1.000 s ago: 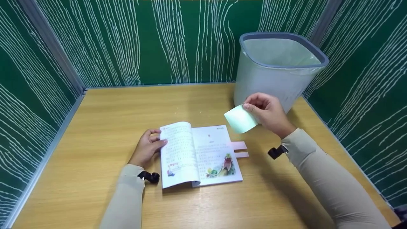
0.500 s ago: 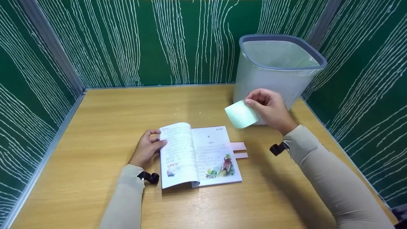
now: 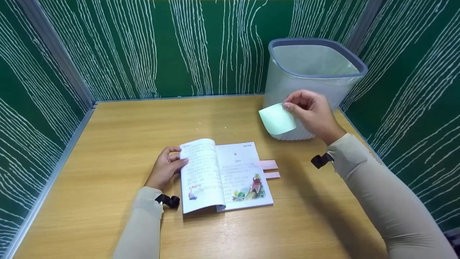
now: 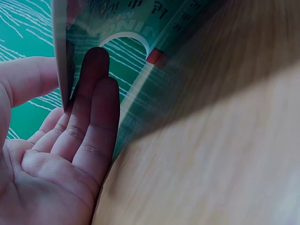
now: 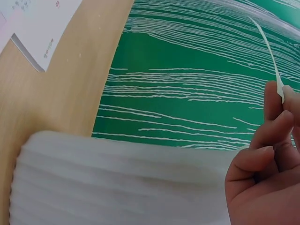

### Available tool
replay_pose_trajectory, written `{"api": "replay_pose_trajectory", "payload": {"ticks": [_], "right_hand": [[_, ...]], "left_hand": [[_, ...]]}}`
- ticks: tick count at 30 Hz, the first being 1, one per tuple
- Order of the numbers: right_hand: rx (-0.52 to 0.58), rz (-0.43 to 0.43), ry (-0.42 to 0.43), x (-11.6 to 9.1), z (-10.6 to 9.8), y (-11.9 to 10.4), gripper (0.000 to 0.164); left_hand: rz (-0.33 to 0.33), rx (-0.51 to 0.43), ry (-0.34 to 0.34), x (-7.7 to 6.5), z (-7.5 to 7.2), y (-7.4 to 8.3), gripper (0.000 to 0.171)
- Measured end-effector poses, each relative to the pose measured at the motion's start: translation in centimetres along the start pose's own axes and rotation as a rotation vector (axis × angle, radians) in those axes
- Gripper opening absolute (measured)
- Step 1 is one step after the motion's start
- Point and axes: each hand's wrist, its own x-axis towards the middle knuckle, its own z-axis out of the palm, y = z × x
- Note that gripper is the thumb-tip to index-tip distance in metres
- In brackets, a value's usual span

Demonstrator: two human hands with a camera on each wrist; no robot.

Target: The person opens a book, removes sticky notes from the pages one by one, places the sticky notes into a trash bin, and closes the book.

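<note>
An open book [image 3: 237, 176] with printed pages and a picture lies on the table. My left hand [image 3: 166, 167] grips its left side, thumb on the page and fingers behind the glossy cover [image 4: 136, 18], as the left wrist view shows. Above the table, my right hand [image 3: 312, 113] pinches a pale green sticky note [image 3: 277, 119] by its upper corner between thumb and index finger. Edge-on, the sticky note [image 5: 269, 51] looks thin in the right wrist view. Two pink paper tabs [image 3: 269, 164] stick out from the book's right edge.
Behind my right hand stands a white bin [image 3: 294, 82] with a grey rim and a liner. Green panels [image 3: 208, 46] with white wavy lines enclose the table [image 3: 125, 126] at the back and sides. Small white specks lie beyond the book.
My right hand has risen and moved slightly right with the sticky note, closer to the bin's rim. My left hand and the book have stayed in place.
</note>
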Motion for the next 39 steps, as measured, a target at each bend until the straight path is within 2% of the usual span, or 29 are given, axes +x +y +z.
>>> {"api": "replay_pose_trajectory", "payload": {"ticks": [4,8,14,21,28,39], "right_hand": [[-0.007,-0.013,0.024,-0.2,-0.3,-1.4,0.021],[-0.020,-0.018,0.049,-0.1,-0.5,-1.9,0.023],[-0.042,-0.003,0.058,0.5,-0.9,-1.3,0.024],[-0.029,-0.030,0.056,1.4,-1.5,-0.4,0.021],[-0.002,-0.045,0.090,1.6,-1.9,-0.5,0.026],[-0.006,-0.024,0.128,2.0,-2.9,-1.5,0.033]], "left_hand": [[0.003,-0.001,0.000,0.1,0.0,0.2,0.048],[-0.001,-0.002,0.000,0.0,0.0,0.3,0.049],[-0.003,0.009,0.006,-0.2,0.0,0.1,0.047],[0.007,-0.002,-0.008,-0.1,0.0,0.1,0.048],[0.012,0.001,-0.009,0.0,-0.1,0.0,0.049],[0.019,-0.014,-0.007,-0.1,-0.1,-0.1,0.047]]}}
